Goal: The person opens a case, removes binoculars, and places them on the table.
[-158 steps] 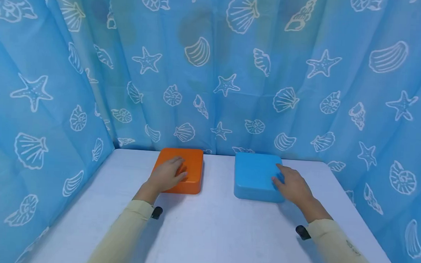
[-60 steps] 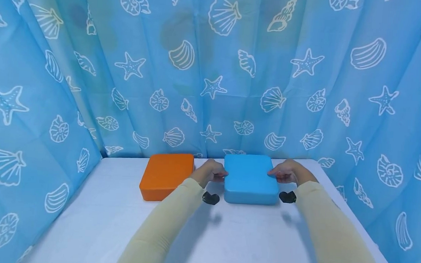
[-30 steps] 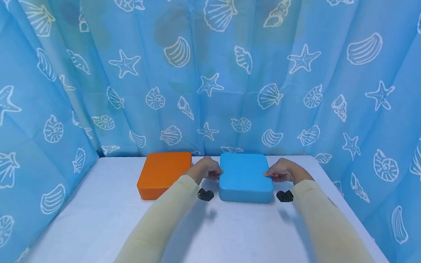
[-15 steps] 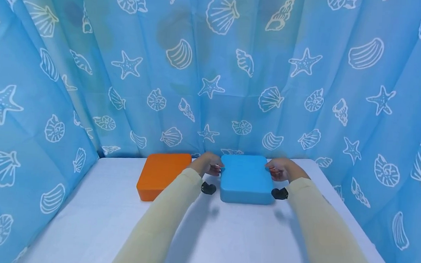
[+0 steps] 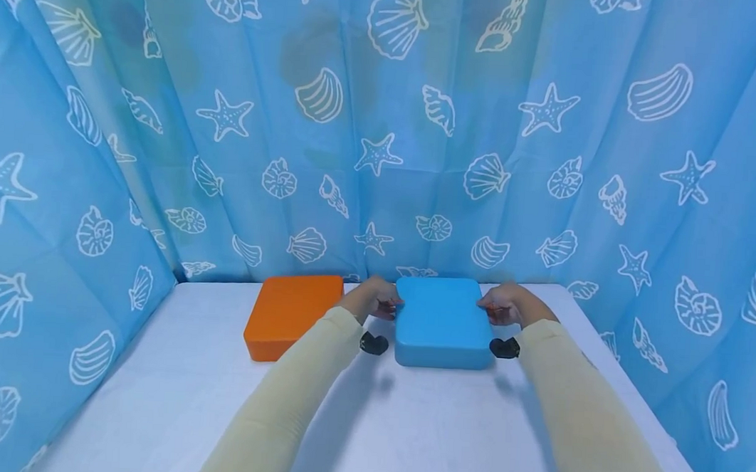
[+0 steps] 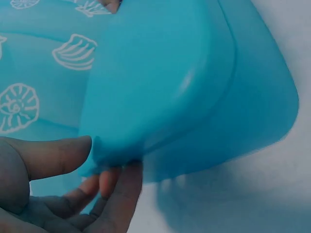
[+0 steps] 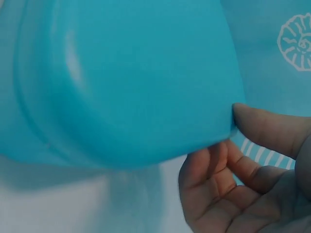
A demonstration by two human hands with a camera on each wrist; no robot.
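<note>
Head view: we have the blue box (image 5: 443, 321) at the far middle of the white table (image 5: 171, 396), just right of the orange box (image 5: 292, 305). Our left hand (image 5: 374, 300) and right hand (image 5: 504, 304) pinch its opposite sides, thumbs on the top edge and fingers (image 6: 112, 180) curled beneath the rim. To do this well, we judge both hands should lift evenly and keep it level. It looks like smooth, glossy plastic, a flat rounded square with a stepped lid seam. The seashell curtain (image 5: 550, 131) hangs behind.
</note>
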